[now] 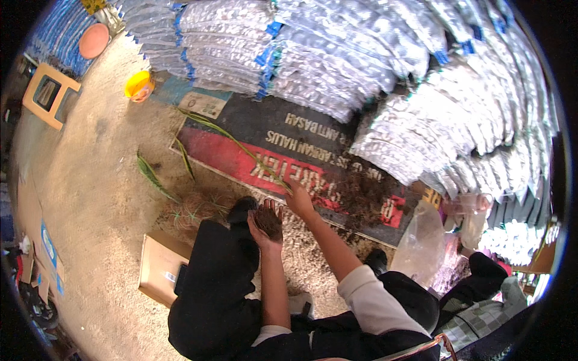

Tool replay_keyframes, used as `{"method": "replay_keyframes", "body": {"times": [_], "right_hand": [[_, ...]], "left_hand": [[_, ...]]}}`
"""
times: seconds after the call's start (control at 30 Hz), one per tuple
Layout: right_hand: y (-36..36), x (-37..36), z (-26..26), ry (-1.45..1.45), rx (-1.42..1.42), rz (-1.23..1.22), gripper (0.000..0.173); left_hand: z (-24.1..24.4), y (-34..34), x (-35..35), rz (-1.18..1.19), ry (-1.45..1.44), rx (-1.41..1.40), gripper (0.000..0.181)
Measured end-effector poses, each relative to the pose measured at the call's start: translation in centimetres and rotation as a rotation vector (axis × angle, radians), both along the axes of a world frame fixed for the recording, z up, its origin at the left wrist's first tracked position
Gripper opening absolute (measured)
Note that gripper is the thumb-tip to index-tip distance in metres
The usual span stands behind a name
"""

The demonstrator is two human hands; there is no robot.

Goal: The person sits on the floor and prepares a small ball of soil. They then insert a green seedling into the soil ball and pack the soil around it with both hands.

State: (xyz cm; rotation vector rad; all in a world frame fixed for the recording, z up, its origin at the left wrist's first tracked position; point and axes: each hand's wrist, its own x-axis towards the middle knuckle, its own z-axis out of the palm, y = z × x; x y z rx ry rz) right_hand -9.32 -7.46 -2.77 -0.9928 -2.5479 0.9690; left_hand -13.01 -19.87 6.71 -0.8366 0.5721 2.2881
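Note:
My left hand (265, 230) is palm up above the floor between my knees, cupping a dark brown clump of soil or root fibre (268, 222). Just to its right, my right hand (298, 198) grips the lower end of a long, narrow green leaf with yellowish edges (239, 143). It looks like a snake plant leaf and stretches up and left across a printed banner sheet (216, 151). Loose dark soil (368, 194) is scattered on the sheet's right part. On the floor to the left lie a broad variegated leaf (153, 176) and a smaller one (185, 158).
Stacked bundles of clear plastic (316, 58) line the far side. Small spiky plants (187, 216) and a cardboard box (158, 270) are at left. Further off stand a yellow tub (140, 85) and a plastic stool (49, 94). Another person's leg (478, 270) and a clear bag (420, 239) are at right.

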Motion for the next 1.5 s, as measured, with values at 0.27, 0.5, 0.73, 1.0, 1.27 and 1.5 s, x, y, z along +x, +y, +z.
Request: {"method": "replay_keyframes", "body": {"times": [0.27,0.5,0.73,1.0,1.27,1.5], "right_hand": [[0.7,-5.8,-2.9,-0.255,0.248,0.141,0.042],[2.9,2.6,4.8,-0.471,-0.362,0.351,0.046],[0.5,16.3,11.4,-0.164,-0.995,0.11,0.05],[-5.5,21.8,20.4,-0.071,-0.824,-0.071,0.056],[-7.0,25.2,24.9,0.103,-0.76,0.145,0.059],[-8.2,26.2,29.1,0.33,-0.705,0.255,0.05]], "left_hand": [[-1.7,-0.7,-0.5,-0.045,0.055,0.113,0.034],[1.5,1.7,1.5,0.009,0.078,-0.244,0.034],[7.8,2.5,5.5,-0.249,0.224,-0.045,0.029],[11.2,-0.5,7.7,-0.435,0.289,-0.042,0.028],[9.9,-0.8,10.7,-0.579,0.42,0.272,0.031],[10.6,-1.6,13.2,-0.674,0.448,0.487,0.032]]}}
